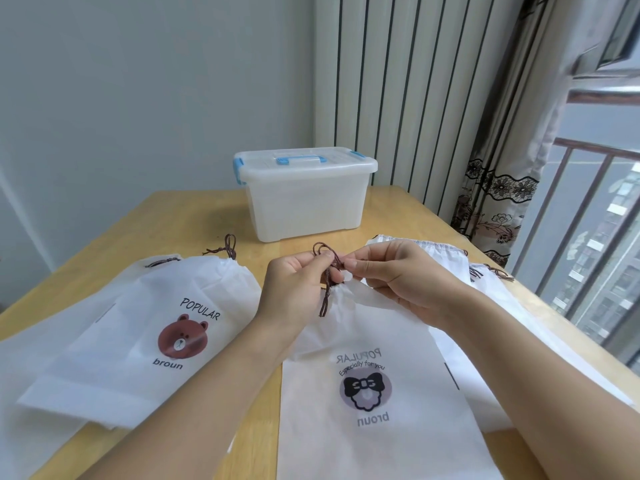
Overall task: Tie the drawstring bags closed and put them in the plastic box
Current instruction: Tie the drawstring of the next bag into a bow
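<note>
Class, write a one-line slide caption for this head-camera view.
Both hands, left hand and right hand, tie the brown drawstring of a white bag; the lidded plastic box waits behind.

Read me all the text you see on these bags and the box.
"POPULAR" and "broun": bear bag.
"POPULAR", "Especially for you", "broun", showing mirrored: bow bag under the hands.
Plastic box: no readable text.

White bags (pixel 374 427), brown drawstring (pixel 327 271)

Plastic box (pixel 304 199) behind bags (pixel 374 393)
</note>
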The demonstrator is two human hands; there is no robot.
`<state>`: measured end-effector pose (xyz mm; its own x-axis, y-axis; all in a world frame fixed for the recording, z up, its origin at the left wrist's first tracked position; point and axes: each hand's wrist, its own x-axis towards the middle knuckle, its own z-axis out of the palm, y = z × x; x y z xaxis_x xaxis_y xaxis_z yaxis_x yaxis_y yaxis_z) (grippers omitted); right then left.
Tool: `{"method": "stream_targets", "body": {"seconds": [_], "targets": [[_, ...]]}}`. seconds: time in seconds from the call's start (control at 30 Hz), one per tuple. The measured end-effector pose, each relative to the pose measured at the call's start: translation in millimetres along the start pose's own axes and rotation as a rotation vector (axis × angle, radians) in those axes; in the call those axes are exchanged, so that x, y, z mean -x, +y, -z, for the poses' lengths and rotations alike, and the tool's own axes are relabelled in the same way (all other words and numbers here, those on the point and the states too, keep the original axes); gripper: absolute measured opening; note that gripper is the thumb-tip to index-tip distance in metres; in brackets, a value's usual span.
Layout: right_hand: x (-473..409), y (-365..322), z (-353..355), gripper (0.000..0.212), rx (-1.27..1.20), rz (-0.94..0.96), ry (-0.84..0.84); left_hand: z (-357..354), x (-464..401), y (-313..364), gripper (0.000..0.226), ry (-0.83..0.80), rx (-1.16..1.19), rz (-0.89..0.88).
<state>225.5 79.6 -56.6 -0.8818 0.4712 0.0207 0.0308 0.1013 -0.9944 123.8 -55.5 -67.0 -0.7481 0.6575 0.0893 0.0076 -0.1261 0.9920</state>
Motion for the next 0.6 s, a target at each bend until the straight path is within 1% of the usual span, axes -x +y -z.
{"method": "stream_targets", "body": {"seconds": [0.1, 0.2, 0.3, 0.43, 0.53, 0.6], "targets": [[-1.3, -0.3, 1.2, 0.008, 0.053, 0.035, 0.013, 0.8, 1.2, -0.1, 0.027, 0.069, -0.003, 0.052], [-2.1, -2.9, 7.2, 0.010, 0.108, 0.088, 0.042, 2.3, 0.5, 1.8, 0.022, 0.130, 0.046, 0.093], [-2.2, -5.2, 14.5, 0.013, 0.107, 0.108, 0.030, 3.1, -0.7, 2.4, 0.023, 0.157, 0.064, 0.107], [-0.3, -4.3, 13.9, 0.014, 0.264, 0.095, 0.012, 0.6, 0.0, 1.9, 0.028, 0.101, 0.053, 0.091], [-0.5, -0.8, 8.3, 0.023, 0.335, 0.105, 0.034, -2.1, 1.4, 1.0, 0.035, 0.050, 0.057, 0.069], [-0.5, 1.1, 4.2, 0.028, 0.338, 0.117, 0.047, -3.3, 2.0, 0.1, 0.038, 0.040, 0.058, 0.065]]}}
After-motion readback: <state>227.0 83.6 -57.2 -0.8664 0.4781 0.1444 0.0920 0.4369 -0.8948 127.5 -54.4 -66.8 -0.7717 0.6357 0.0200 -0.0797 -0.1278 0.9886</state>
